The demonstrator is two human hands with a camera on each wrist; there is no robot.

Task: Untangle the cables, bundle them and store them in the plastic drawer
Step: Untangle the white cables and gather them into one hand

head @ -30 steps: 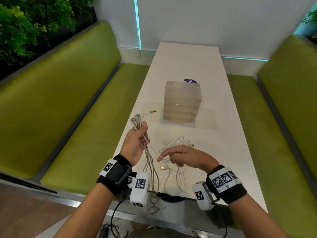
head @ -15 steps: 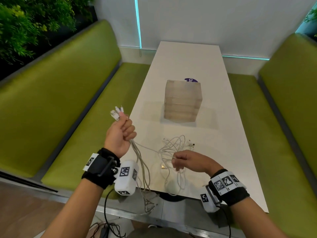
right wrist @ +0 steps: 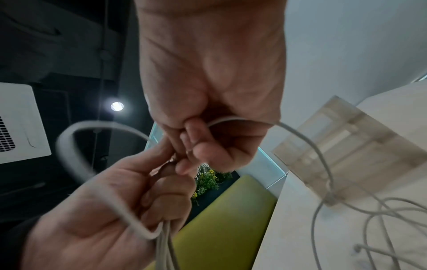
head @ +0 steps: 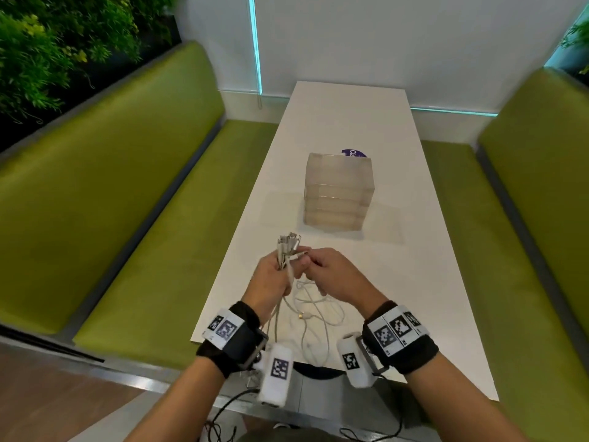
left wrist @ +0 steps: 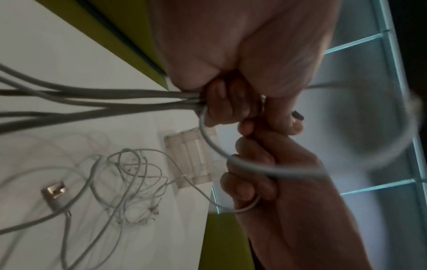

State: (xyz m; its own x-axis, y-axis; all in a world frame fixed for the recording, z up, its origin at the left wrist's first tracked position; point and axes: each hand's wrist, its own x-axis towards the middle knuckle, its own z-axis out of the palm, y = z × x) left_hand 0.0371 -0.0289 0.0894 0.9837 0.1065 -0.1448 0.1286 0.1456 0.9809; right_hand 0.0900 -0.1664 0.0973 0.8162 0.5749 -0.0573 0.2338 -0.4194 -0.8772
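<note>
**Head view: both hands meet on the gathered cables above the near end of the surface**

Head view shows the left hand (head: 273, 277) clenched around a bunch of white cables (head: 284, 250), their connector ends sticking up out of the fist and the strands hanging down past the wrist. The right hand (head: 331, 275) is pressed against it, its fingers (right wrist: 203, 151) curled and pinching one cable (left wrist: 254, 167) that arcs from the left fist into the right grip. In the left wrist view the fingers (left wrist: 221, 106) of that hand wrap tight round several grey-white strands. Below the hands a loose tangle (head: 314, 317) of more cable lies on the white surface (head: 398, 282). The translucent plastic drawer (head: 338, 191) stands farther along the surface, well apart from both hands, its drawers closed.
</note>
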